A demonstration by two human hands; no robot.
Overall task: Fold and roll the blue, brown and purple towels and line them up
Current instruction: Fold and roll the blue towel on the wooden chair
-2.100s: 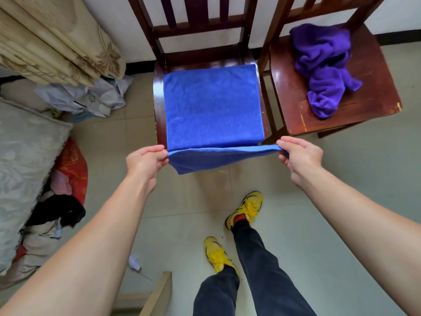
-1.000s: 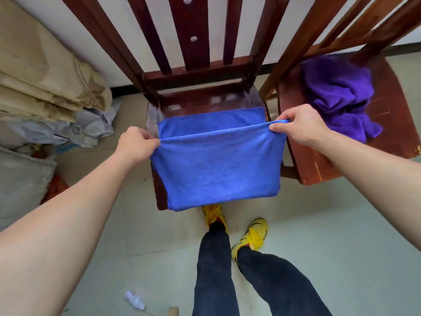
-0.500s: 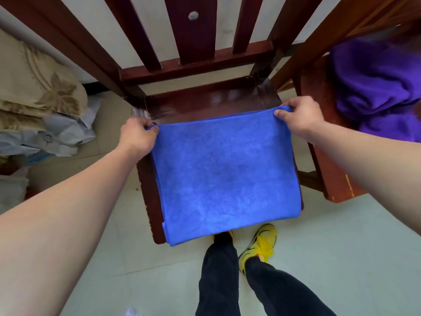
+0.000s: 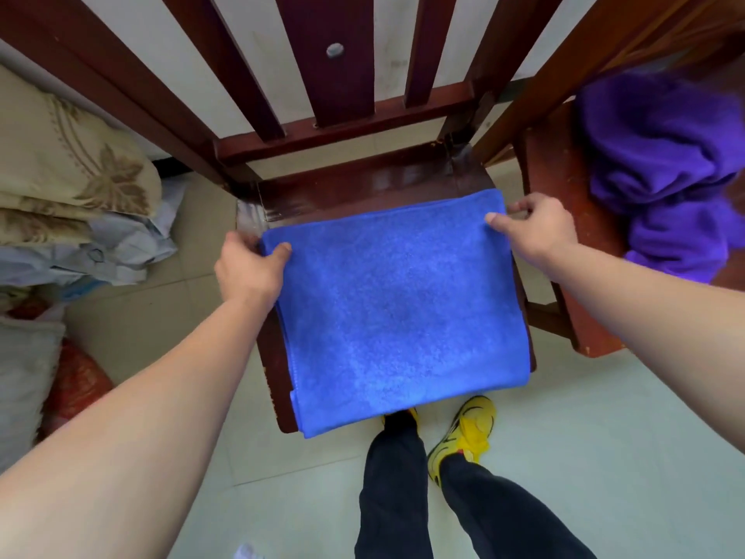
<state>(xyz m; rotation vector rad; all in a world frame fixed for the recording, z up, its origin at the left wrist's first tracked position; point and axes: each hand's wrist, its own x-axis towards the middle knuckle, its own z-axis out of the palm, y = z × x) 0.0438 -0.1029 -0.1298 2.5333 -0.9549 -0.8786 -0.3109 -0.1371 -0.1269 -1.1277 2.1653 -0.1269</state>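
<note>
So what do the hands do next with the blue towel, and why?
Probably let go of the far corners and start rolling. The blue towel lies folded flat on the chair seat, with the left hand and the right hand each pinching a far corner. It is folded but not rolled, and the purple towel lies crumpled on the next chair.

Blue towel [image 4: 399, 308] folded flat, rectangular, mid-frame on a dark wooden seat, far corners pinched, near edge hanging slightly past the seat front. Purple towel [image 4: 665, 171] crumpled in a heap, right edge of frame, on a second seat.
</note>
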